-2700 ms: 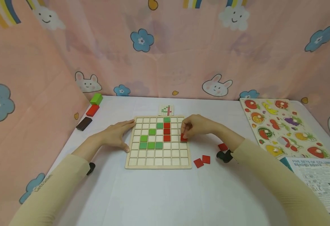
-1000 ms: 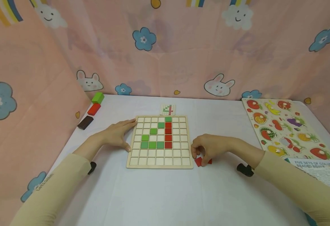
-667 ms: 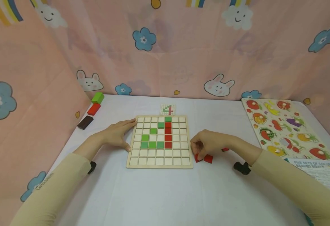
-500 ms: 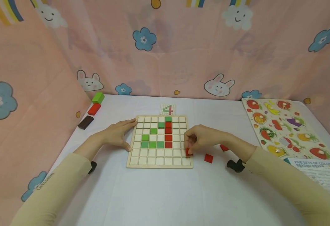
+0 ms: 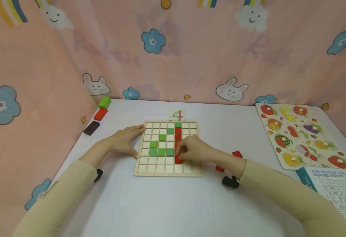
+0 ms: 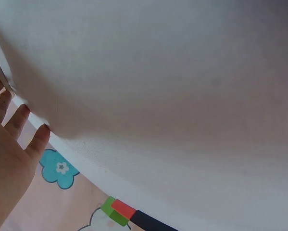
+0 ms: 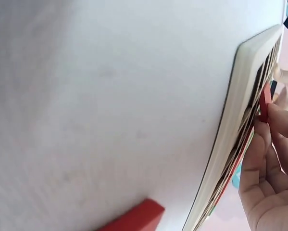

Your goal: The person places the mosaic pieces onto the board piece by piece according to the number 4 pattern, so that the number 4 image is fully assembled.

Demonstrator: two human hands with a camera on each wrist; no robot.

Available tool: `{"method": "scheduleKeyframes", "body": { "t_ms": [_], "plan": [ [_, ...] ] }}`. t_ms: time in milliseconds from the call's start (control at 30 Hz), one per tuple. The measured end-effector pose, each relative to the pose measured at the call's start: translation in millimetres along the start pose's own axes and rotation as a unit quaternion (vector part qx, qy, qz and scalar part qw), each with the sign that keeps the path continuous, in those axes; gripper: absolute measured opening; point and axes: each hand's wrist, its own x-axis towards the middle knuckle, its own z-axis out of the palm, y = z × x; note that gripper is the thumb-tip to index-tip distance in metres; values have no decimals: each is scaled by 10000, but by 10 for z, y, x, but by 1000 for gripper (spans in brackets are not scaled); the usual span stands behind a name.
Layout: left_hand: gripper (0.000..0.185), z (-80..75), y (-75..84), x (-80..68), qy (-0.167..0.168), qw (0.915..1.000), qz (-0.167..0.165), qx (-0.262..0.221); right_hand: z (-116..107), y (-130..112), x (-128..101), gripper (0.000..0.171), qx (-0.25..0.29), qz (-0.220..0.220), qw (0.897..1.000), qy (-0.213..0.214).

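A wooden grid board (image 5: 139, 171) lies on the white table, holding a diagonal and a row of green tiles (image 5: 161, 151) and a column of red tiles (image 5: 177, 134). My right hand (image 5: 194, 150) pinches a red tile (image 5: 178, 160) (image 7: 264, 103) and holds it over the board just below the red column. My left hand (image 5: 122, 141) (image 6: 9, 159) rests flat with straight fingers against the board's left edge. Two loose red tiles (image 5: 237, 153) lie on the table right of the board; one (image 5: 219, 168) is partly hidden by my right wrist.
A small pattern card (image 5: 177, 115) lies behind the board. Green (image 5: 104, 102), red (image 5: 100, 114) and dark brown (image 5: 91, 127) blocks sit at the far left. A fruit puzzle board (image 5: 301, 135) and a printed box (image 5: 334, 189) lie at the right. Pink patterned cloth walls the table.
My right hand picked a red tile off the table right of the board and carried it left onto the board, below the red column. The left hand has stayed put.
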Motion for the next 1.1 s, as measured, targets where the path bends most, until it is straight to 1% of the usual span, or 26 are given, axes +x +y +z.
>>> {"method": "scheduleKeyframes", "body": {
  "t_ms": [100,267,367,467,600,667,800,900,1000,1100],
  "plan": [
    [120,-5,7,4,-22,10000,-28,8,23,-22,-1,8,-171,18,9998,72],
    [121,-2,4,13,-39,10000,-61,-15,12,-21,-23,8,-548,-135,9984,97],
    [121,-4,10,16,-28,10000,-41,-16,-82,24,-69,8,-674,-171,9976,42],
    [121,-12,23,20,-24,10000,-16,-17,-248,122,-152,10,-781,-244,9966,-107],
    [121,-18,25,23,-31,10000,-27,-10,-492,308,-315,13,-831,-318,9946,-532],
    [121,-17,17,23,-26,10000,-29,0,-591,397,-407,15,-828,-231,9928,-832],
    [121,-10,2,22,-4,10000,-11,31,-712,513,-576,23,-705,225,9854,-1531],
    [121,-8,1,15,19,10000,19,22,-730,564,-657,31,-630,459,9790,-1885],
    [121,-8,6,11,17,10000,27,-19,-708,597,-698,36,-622,400,9771,-1995],
    [121,-2,7,15,-15,10000,-12,-34,-670,626,-709,35,-671,123,9785,-1946]
  ]
}}
